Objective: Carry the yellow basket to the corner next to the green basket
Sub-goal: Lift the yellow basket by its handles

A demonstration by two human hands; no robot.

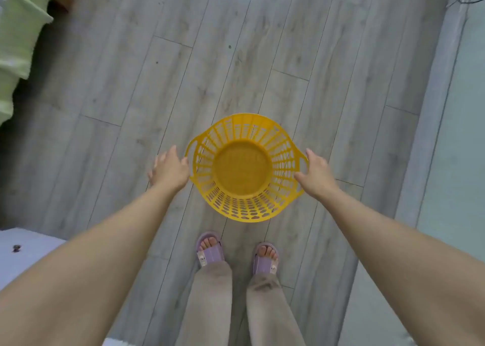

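Yellow basket upright and empty on the grey plank floor, just ahead of two slippered feet. Left hand at the basket's left handle, fingers loosely spread, barely touching the rim. Right hand at the right handle, fingers open, thumb over the rim; firm grip impossible to tell. Green cloth far left of the basket.
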